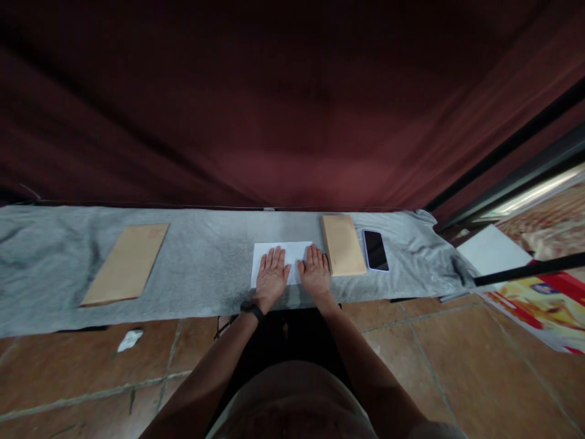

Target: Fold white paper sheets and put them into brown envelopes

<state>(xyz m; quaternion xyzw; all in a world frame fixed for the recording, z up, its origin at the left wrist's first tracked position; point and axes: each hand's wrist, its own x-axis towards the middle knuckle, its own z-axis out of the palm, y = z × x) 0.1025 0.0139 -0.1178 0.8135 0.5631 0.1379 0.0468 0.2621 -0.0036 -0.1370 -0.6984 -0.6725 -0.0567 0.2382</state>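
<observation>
A white sheet of paper (294, 256) lies flat on the grey cloth in front of me. My left hand (271, 274) rests palm down on its left half, fingers stretched out, with a dark band around the wrist. On the paper's right end lies my right hand (315, 272), also flat with fingers extended. Just right of that hand is a stack of brown envelopes (343, 244). Parts of the paper are hidden under both hands.
The grey cloth (205, 262) covers a long narrow table. Brown envelopes (125, 262) lie at the left, and a phone (376, 250) lies right of the stack. A dark red curtain (283, 122) hangs behind. A colourful box (543, 299) and crumpled white scrap (130, 340) are on the tiled floor.
</observation>
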